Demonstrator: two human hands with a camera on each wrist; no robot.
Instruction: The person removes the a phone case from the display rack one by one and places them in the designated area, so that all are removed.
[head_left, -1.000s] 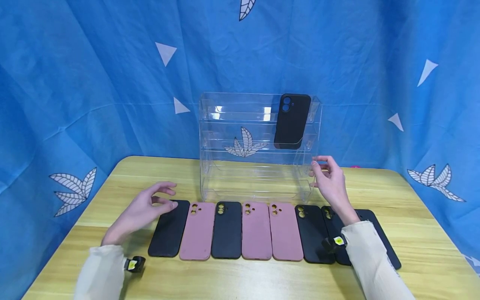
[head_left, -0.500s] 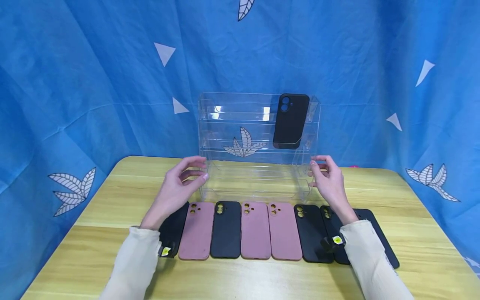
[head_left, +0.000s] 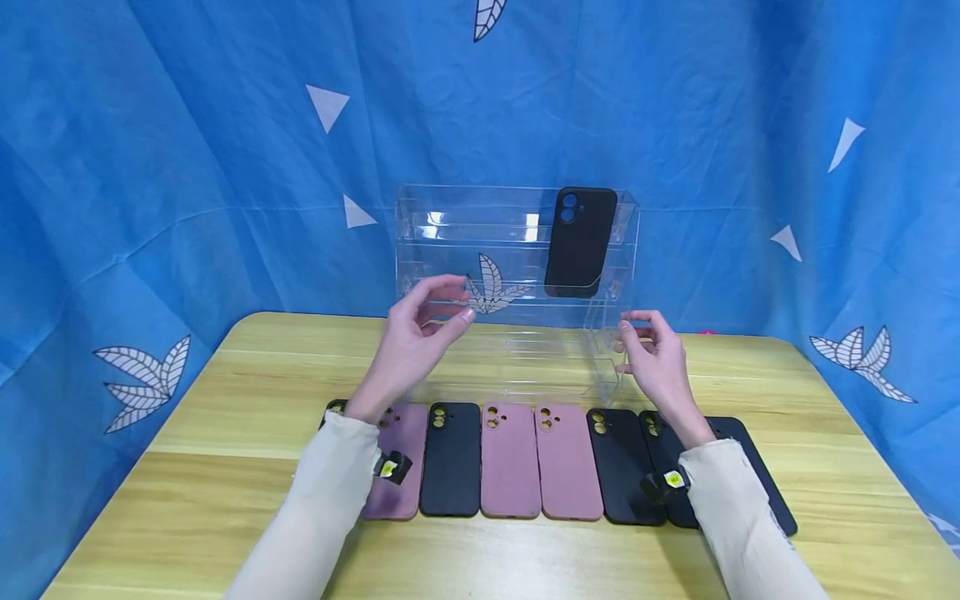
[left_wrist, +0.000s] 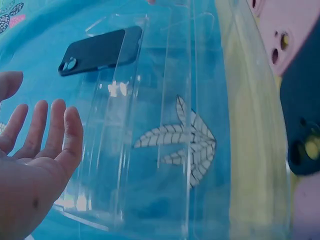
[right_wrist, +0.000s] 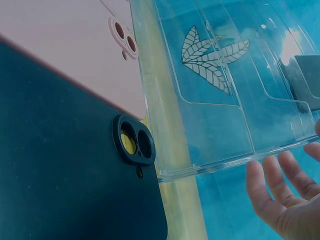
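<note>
My left hand point(head_left: 420, 333) hovers in front of the clear tiered display rack point(head_left: 517, 387), with bent, spread fingers and nothing in them. The left wrist view shows this hand point(left_wrist: 45, 160) palm up beside the tiers. At the rack's right side wall is my right hand point(head_left: 658, 354). Its relaxed fingertips point(right_wrist: 255, 172) are close to the wall edge; whether they touch is hard to tell. A black phone case point(head_left: 581, 242) leans upright in the rack's upper right. Below the rack lies a row of phone cases, including a black one point(head_left: 452, 458) and a pink one point(head_left: 510, 462).
More cases lie in the row, among them another pink case point(head_left: 570, 462) and a black case point(head_left: 626, 467); some at both ends are partly under my forearms. A blue patterned curtain point(head_left: 225, 167) hangs behind the wooden table point(head_left: 187, 500).
My left hand has moved right and up, from above the leftmost black phone case to in front of the rack, holding nothing. My right hand has stayed at the rack's side.
</note>
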